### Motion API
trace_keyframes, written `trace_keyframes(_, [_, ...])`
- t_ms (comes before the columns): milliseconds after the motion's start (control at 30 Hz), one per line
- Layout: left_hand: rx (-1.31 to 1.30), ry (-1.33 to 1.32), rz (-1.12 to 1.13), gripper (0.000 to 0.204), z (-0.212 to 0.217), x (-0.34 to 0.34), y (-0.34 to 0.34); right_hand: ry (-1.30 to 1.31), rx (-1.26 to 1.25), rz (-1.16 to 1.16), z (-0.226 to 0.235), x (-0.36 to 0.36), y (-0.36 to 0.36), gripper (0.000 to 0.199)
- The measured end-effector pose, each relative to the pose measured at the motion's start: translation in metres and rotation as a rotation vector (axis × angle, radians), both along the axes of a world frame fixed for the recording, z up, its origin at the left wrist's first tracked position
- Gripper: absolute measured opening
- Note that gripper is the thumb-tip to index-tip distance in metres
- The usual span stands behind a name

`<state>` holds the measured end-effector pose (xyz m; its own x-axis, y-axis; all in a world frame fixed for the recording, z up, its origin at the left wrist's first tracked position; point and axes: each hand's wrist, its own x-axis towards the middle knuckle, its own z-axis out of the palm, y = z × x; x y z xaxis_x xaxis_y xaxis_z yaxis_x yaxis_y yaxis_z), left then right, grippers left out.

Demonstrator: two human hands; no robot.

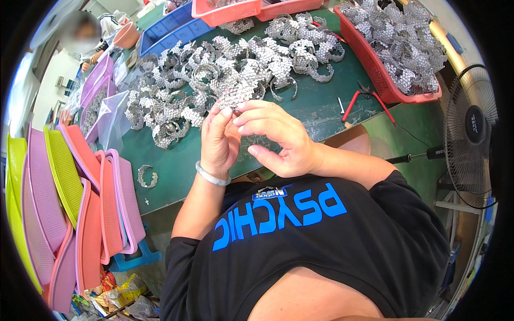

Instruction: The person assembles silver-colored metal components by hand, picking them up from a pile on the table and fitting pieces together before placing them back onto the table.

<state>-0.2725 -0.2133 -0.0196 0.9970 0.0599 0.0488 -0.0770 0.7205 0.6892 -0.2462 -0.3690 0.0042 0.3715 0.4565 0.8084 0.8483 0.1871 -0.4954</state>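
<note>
A silver, scale-patterned cuff bracelet (235,98) is raised over the near part of the green work table, in front of the heap. My left hand (218,140), with a pale bangle on its wrist, pinches the bracelet's near edge between thumb and fingers. My right hand (281,138) reaches in from the right, its fingers stretched out and the tips against the same edge. Its thumb stays apart, holding nothing. Beyond both hands lies a wide heap of similar silver bracelets (214,72). One single bracelet (147,176) lies by itself at the table's left edge.
Red-handled pliers (367,95) lie right on the green table (316,115). A red basket (369,75) full of bracelets stands at the far right, a blue tray (171,29) far left. Stacked baskets (96,214) crowd the left; a fan (474,125) stands right. A person (85,40) sits far left.
</note>
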Motion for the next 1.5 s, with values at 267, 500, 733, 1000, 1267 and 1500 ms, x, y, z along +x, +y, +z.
trace_keyframes(267, [0.079, 0.032, -0.146, 0.058, -0.007, 0.003, 0.005, 0.006, 0.006, 0.053, 0.0, -0.001, 0.004, 0.038])
trace_keyframes(500, [-0.154, 0.022, -0.199, 0.059, -0.002, 0.003, 0.0, 0.013, -0.031, 0.113, -0.004, -0.003, 0.006, 0.039])
trace_keyframes(733, [-0.223, -0.03, -0.363, 0.074, -0.015, 0.007, 0.004, 0.009, -0.038, 0.144, -0.005, -0.006, 0.009, 0.039])
trace_keyframes(1000, [-0.317, 0.03, -0.327, 0.073, -0.011, 0.005, -0.002, 0.001, -0.031, 0.161, -0.006, -0.006, 0.01, 0.036])
trace_keyframes(1267, [-0.233, -0.018, -0.383, 0.075, -0.015, 0.004, 0.004, -0.001, -0.034, 0.164, -0.004, -0.006, 0.01, 0.034])
trace_keyframes(1500, [-0.124, 0.034, -0.3, 0.072, -0.017, 0.006, 0.003, 0.018, -0.034, 0.161, -0.004, -0.004, 0.005, 0.033])
